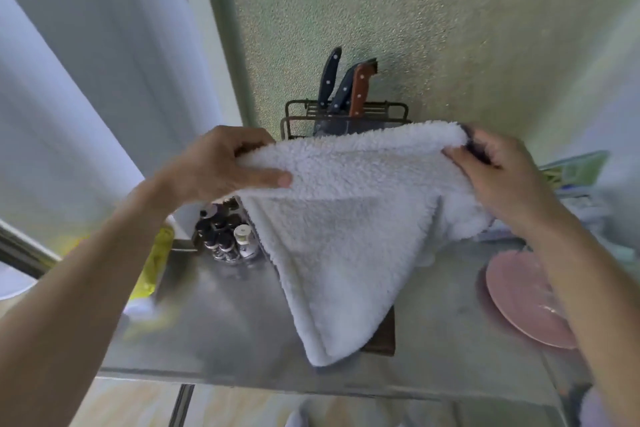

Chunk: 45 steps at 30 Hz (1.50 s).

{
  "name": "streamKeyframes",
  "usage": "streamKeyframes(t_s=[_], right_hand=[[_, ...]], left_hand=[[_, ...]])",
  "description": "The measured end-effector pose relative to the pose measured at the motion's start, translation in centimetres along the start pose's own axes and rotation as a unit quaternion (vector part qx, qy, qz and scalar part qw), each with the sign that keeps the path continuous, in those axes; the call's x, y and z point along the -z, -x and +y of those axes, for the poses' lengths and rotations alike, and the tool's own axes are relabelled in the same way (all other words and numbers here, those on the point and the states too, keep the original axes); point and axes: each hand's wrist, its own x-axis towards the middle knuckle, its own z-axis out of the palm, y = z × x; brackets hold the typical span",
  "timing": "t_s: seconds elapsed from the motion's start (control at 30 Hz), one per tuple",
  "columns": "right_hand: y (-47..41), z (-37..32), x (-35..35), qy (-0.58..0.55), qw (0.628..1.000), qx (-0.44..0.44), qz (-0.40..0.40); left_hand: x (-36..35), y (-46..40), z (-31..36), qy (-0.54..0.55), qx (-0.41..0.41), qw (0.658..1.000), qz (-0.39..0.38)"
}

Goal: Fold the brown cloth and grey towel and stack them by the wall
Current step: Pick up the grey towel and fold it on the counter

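Grey towel [346, 218] — fluffy, pale, doubled over — hangs pinched between left hand [221, 166] and right hand [502, 177].

left hand [221, 163] – bare, no rings | right hand [502, 180] – bare | forearms uncovered, no sleeves

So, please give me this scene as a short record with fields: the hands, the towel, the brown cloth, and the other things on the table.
left hand: grips towel's left top edge
right hand: grips towel's right top edge
grey towel: held up, lower corner hanging to table
brown cloth: on table, mostly hidden behind towel
table: metal
others: pink plate, small bottles, knife rack by wall
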Motion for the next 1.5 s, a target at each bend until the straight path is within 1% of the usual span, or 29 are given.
streamKeyframes(t_s=[0.07, 0.2, 0.33, 0.53, 0.63, 0.73, 0.83, 0.93, 1.0, 1.07, 1.13, 1.2, 1.27, 1.3, 1.4, 1.5], right_hand=[[-0.6, 2.1, 1.8, 0.028, 0.999, -0.028, 0.005], [-1.1, 7.6, 3.0, 0.121, 0.988, -0.096, -0.013], [-0.5, 13.3, 3.2, 0.185, 0.975, -0.122, -0.029], [1.2, 16.8, 4.0, 0.198, 0.97, -0.141, -0.004], [2.6, 17.9, 3.9, 0.201, 0.969, -0.145, -0.002], [4.9, 20.3, 3.1, 0.204, 0.965, -0.166, -0.013], [8.5, 24.0, 1.4, 0.191, 0.953, -0.228, -0.06], [12.7, 27.5, -1.2, 0.169, 0.933, -0.298, -0.112], [15.2, 29.4, -3.0, 0.15, 0.918, -0.342, -0.133], [17.3, 30.9, -4.5, 0.134, 0.908, -0.376, -0.126], [19.0, 32.0, -5.8, 0.131, 0.898, -0.399, -0.13], [19.8, 32.5, -6.5, 0.131, 0.895, -0.41, -0.115], [20.1, 32.9, -7.1, 0.13, 0.893, -0.42, -0.091], [20.1, 33.0, -7.3, 0.128, 0.891, -0.426, -0.088], [20.2, 33.3, -7.3, 0.121, 0.882, -0.447, -0.085], [20.3, 32.9, -6.6, 0.1, 0.88, -0.459, -0.071]], left_hand=[[-1.5, -2.4, 0.5, -0.036, -0.009, 0.999, -0.022], [-6.8, -6.8, -0.5, -0.154, -0.01, 0.987, -0.054], [-12.0, -8.6, -1.3, -0.206, -0.039, 0.976, -0.066], [-16.1, -10.2, -1.9, -0.217, -0.088, 0.972, -0.001], [-18.1, -9.8, -2.7, -0.219, -0.091, 0.971, -0.009], [-21.0, -7.8, -4.5, -0.184, -0.083, 0.979, -0.027], [-25.2, -4.8, -7.6, -0.142, -0.029, 0.987, -0.074], [-29.5, -1.4, -11.0, -0.125, 0.028, 0.983, -0.135], [-32.1, 0.7, -13.2, -0.098, 0.074, 0.982, -0.146], [-34.3, 2.6, -15.1, -0.071, 0.139, 0.981, -0.117], [-36.2, 4.5, -16.5, -0.054, 0.228, 0.968, -0.087], [-37.3, 5.4, -16.9, 0.001, 0.344, 0.938, -0.049], [-37.9, 5.3, -16.7, 0.091, 0.444, 0.891, -0.002], [-38.2, 5.1, -16.5, 0.108, 0.471, 0.876, 0.005], [-38.6, 4.6, -16.2, 0.112, 0.489, 0.865, -0.018], [-38.2, 4.4, -16.0, 0.161, 0.493, 0.855, 0.008]])
